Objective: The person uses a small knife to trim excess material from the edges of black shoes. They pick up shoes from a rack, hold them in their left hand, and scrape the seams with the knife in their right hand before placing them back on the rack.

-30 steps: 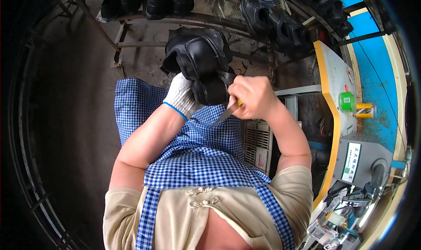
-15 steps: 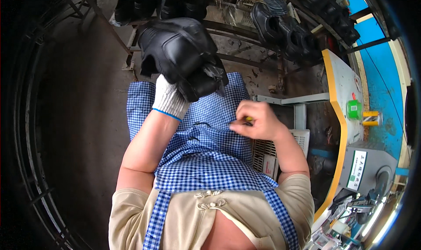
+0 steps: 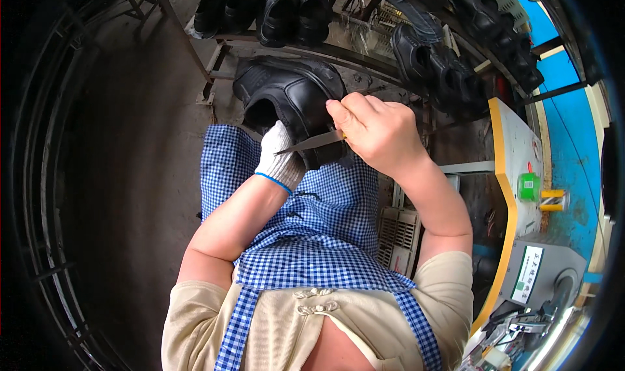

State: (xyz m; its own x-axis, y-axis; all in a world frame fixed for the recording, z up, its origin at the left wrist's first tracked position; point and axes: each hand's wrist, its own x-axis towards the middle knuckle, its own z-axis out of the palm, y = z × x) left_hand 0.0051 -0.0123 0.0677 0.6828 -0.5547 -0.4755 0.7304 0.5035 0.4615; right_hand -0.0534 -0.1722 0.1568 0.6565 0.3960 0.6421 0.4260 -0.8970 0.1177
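by apron, shoe held with left fingers at opening, right fingers gripping knife

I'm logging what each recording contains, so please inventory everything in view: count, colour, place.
Held shoe: 1, black, upper centre
Knife: 1, grey blade, across the held shoe's lower part
Rack shoes: many, overlapping, black, top centre to right
Rack: at least 1, brownish, top
Crate: at least 1, pale, right of centre
Table: 1, white with yellow edge, right
Green container: 1, green, on the table
Yellow container: 1, mostly yellow, beside the green one
Machine: 1, grey, lower right
Apron: 1, blue-and-white check, centre
Shirt: 1, cream, bottom
Left hand: 1, white-gloved, partly inside the held shoe
Right hand: 1, bare, gripping the knife
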